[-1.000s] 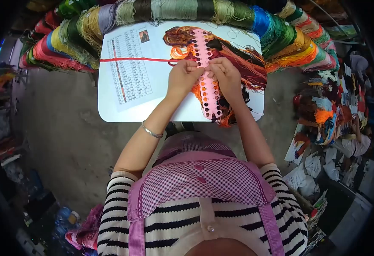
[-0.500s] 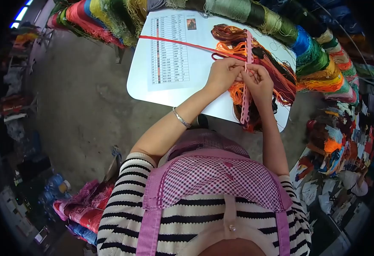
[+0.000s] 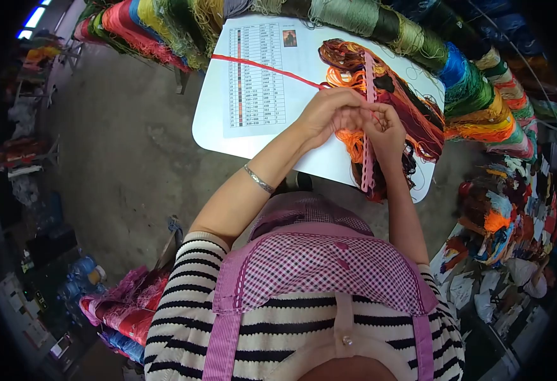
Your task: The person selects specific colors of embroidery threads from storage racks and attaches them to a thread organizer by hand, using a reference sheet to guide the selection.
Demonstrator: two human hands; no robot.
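A pink strip with holes along its edge lies lengthwise on the white board. Looped on it are skeins of embroidery thread in brown, orange, dark red and black. My left hand is closed over the strip's middle, fingertips meeting those of the other hand. Opposite, my right hand pinches with thumb and forefinger, and a bit of red thread shows there. From the board's left edge a red thread bundle runs to my left hand. The fingers hide where it meets the strip.
A printed number chart with a small picture lies on the board's left half. Hanks of coloured thread hang along the far edge and right side. Pink and red hanks sit at lower left. More thread bundles lie at right.
My left hand has turned, its fingers now reaching further over the strip toward my right hand. The red bundle's far part, earlier seen crossing to the strip, is now behind my left hand.
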